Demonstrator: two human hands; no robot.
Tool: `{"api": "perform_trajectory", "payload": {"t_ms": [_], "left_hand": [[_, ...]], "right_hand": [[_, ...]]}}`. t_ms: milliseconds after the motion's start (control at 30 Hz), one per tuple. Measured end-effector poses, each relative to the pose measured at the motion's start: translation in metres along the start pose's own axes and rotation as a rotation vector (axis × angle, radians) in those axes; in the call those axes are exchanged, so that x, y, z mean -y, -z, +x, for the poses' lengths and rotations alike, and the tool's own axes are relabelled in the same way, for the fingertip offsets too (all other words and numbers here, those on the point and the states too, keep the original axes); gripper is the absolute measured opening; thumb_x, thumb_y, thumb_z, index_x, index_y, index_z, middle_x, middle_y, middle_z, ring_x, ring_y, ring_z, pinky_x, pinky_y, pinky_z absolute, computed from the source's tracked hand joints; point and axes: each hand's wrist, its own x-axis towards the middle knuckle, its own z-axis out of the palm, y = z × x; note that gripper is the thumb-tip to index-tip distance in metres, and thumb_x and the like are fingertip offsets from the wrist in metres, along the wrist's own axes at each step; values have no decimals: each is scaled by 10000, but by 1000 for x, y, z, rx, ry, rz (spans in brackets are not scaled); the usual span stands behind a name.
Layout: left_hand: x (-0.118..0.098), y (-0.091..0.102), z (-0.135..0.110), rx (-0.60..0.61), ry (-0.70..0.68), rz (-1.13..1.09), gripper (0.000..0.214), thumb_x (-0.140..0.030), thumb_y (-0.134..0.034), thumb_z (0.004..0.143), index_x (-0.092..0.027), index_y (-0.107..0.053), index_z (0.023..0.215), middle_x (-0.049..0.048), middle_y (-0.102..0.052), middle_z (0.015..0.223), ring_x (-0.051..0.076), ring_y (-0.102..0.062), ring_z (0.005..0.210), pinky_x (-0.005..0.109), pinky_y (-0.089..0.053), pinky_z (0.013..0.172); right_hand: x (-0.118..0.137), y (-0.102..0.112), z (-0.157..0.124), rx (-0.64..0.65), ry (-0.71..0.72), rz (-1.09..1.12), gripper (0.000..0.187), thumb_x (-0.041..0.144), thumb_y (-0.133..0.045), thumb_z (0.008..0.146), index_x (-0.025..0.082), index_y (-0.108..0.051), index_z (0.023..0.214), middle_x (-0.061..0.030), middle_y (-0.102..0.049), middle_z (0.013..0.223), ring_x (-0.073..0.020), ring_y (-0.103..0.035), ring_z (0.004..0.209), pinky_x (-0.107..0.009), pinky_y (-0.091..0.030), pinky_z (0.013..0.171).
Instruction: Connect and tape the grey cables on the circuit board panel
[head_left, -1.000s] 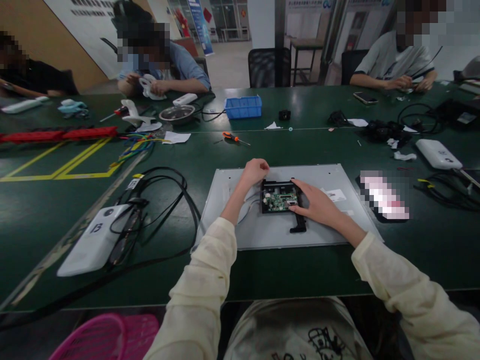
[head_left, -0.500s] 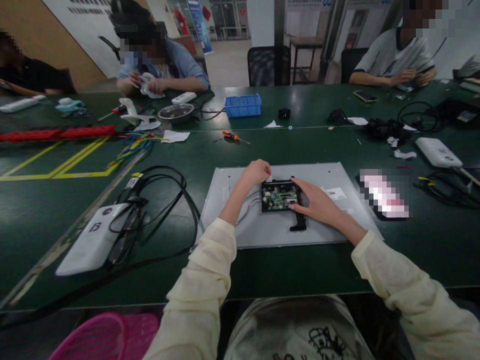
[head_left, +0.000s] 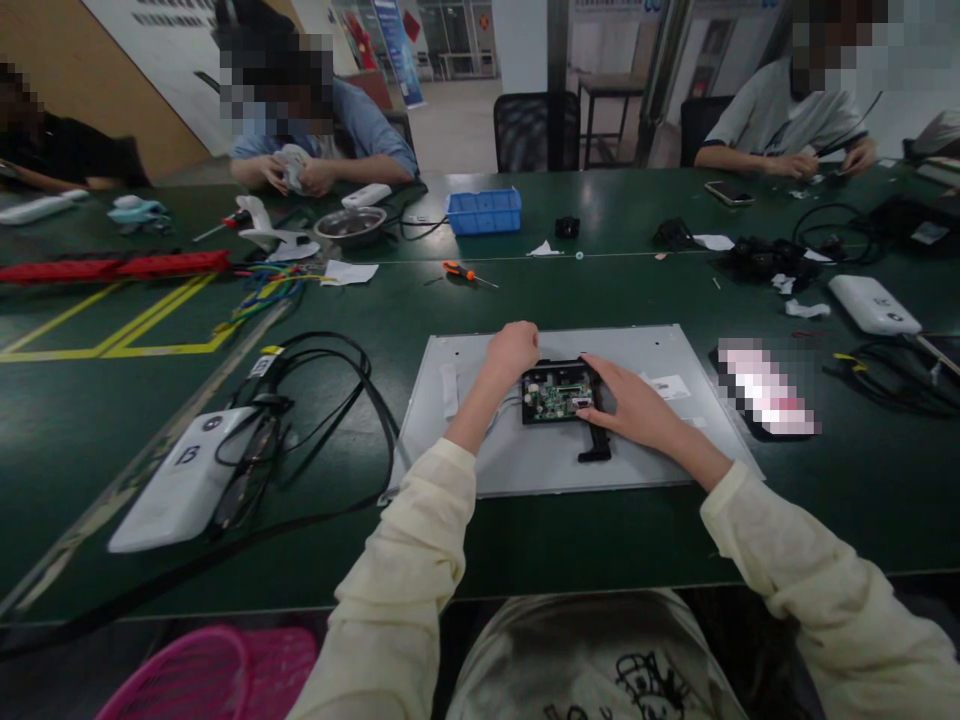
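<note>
Head view: the black-framed circuit board [head_left: 553, 402] on the grey panel [head_left: 540, 468] looks light but fragile, best taken by its rim, right hand [head_left: 634, 402] holding one side between spread fingers, left hand's [head_left: 514, 350] grip hidden.

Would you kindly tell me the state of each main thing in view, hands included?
Black-framed board: face up, green circuitry exposed
Grey panel: flat on the table
Left hand: curled at the board's upper left corner, fingertips hidden
Right hand: holding the board's right side
Screwdriver: lying loose
Blue basket: upright, open-topped
Metal bowl: upright, open
Black cable: loosely looped
</note>
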Motion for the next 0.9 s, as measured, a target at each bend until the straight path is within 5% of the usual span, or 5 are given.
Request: {"api": "perform_trajectory", "payload": {"t_ms": [167,367,600,900], "left_hand": [[0,-4,0,-5,-20,7,223,-82,-540,724,-171,-679,874,122,-691,944,247,-645,923,313,-499,775],[-2,0,-1,11,-21,0,208,-94,-529,732,-166,-688,844,125,-697,914,253,-654,884,331,-506,753],[-7,14,-6,-24,7,-45,235,-75,-548,702,-182,-703,843,96,-707,892,216,-652,852,311,-504,768],[-25,40,-29,-64,-116,-124,190,-121,-529,775,-166,-694,860,94,-700,908,216,-643,839,313,-485,751]], "right_hand": [[-6,14,-1,-119,-34,-58,678,520,-469,897,229,-277,1477,-121,-397,1484,-302,-382,1359,-532,-344,1100],[-38,35,-6,-248,-166,-137,468,369,-447,905,158,-525,1315,-148,-581,1299,-305,-524,1224,-511,-405,1048],[-69,45,-16,-170,-242,-110,293,273,-542,826,180,-690,1061,-117,-677,1093,-284,-627,1029,-471,-510,897],[-57,44,-16,-65,-272,-47,262,229,-593,798,176,-695,1033,-95,-686,919,-223,-648,800,-396,-525,782]]}}
